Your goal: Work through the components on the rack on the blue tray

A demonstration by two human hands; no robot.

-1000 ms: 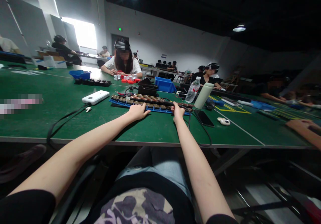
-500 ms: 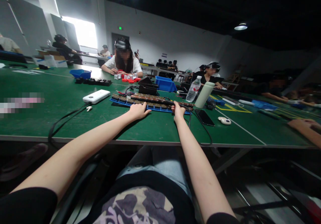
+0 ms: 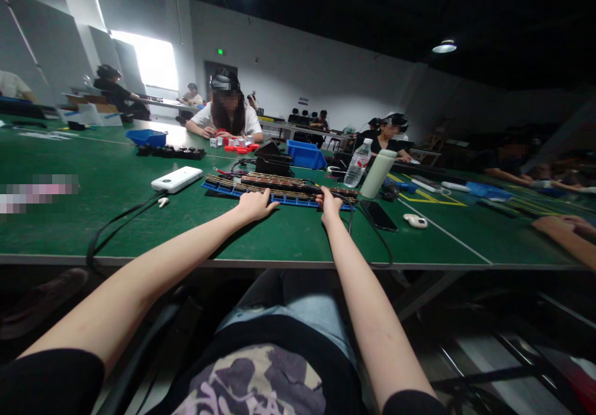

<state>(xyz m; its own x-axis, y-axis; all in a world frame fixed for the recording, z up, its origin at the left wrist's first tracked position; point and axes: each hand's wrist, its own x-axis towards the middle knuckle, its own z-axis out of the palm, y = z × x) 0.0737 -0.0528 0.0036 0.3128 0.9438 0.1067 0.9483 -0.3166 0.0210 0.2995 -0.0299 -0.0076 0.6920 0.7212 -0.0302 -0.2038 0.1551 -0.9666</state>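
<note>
A long blue rack (image 3: 216,187) lies across the green table in front of me, with rows of thin brown and copper-coloured strips (image 3: 279,180) along it. On its near edge rests my left hand (image 3: 254,205), thumb and index finger apart and nothing seen in its grasp. Further right, my right hand (image 3: 330,203) is closed round a slim black corded tool (image 3: 313,188) whose tip points left over the strips. The tool's exact kind is too small to make out. A black cable (image 3: 351,219) hangs down from near that hand.
Right of the rack stand a water bottle (image 3: 358,163) and a green flask (image 3: 378,174), with a phone (image 3: 379,215) and an earbud case (image 3: 415,221) nearby. A white power bank (image 3: 177,180) lies left. Behind are a black box (image 3: 272,165) and a blue bin (image 3: 306,154). A co-worker (image 3: 225,108) sits opposite.
The whole view has shifted slightly. Both hands keep nearly the same place and pose at the rack, and the right hand still holds the corded tool.
</note>
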